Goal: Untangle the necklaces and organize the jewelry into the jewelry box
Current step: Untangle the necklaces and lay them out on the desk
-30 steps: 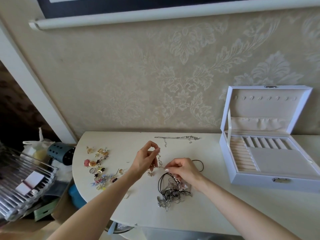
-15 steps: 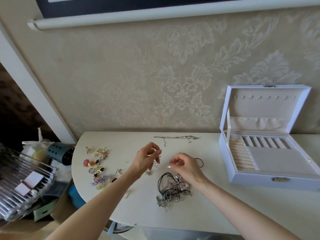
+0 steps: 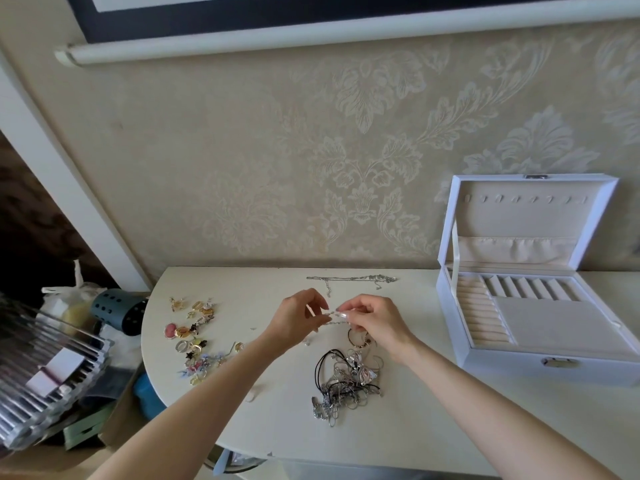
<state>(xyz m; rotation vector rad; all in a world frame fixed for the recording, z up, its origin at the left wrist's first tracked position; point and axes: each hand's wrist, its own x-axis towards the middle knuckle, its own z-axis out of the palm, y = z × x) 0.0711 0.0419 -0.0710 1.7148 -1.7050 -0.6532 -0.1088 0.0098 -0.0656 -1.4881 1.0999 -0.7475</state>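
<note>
The thin chain point(image 3: 333, 317) is too fine to trace, and the necklaces in the tangle point(image 3: 346, 379) below the fingers cannot be counted. The left hand point(image 3: 298, 320) and the right hand point(image 3: 375, 323) each pinch that chain, fingertips close together. One straightened chain point(image 3: 349, 278) lies beyond the fingers. One open jewelry box point(image 3: 502, 370) stands to their right on the bench point(image 3: 415, 431).

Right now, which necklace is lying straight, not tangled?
The thin silver chain at the back of the table. It lies stretched out alone; the tangled pile nearer the front is all knotted.
</note>
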